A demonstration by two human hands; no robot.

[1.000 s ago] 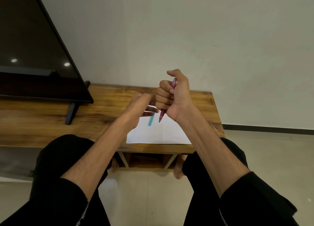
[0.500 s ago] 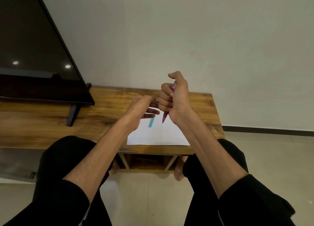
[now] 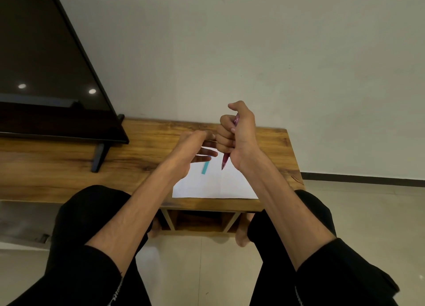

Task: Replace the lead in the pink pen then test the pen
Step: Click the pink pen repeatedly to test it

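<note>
My right hand [image 3: 239, 135] is a fist around the pink pen [image 3: 225, 161], held upright above the table with its tip pointing down over the white paper [image 3: 213, 186]. The thumb rests over the pen's top end. Just to its left is my left hand [image 3: 195, 149], its fingertips pinched together near the right fist, lower fingers spread. Whether a lead sits in that pinch is too small to tell. A small teal lead case [image 3: 205, 167] lies on the paper under the left hand.
The paper lies on a low wooden table [image 3: 138, 153] against a white wall. A black TV [image 3: 46, 87] on a stand [image 3: 100, 157] fills the table's left side. My knees in black trousers are just before the table edge.
Both hands have sunk slightly toward the table and the pen has tilted a little more upright. The grips look the same.
</note>
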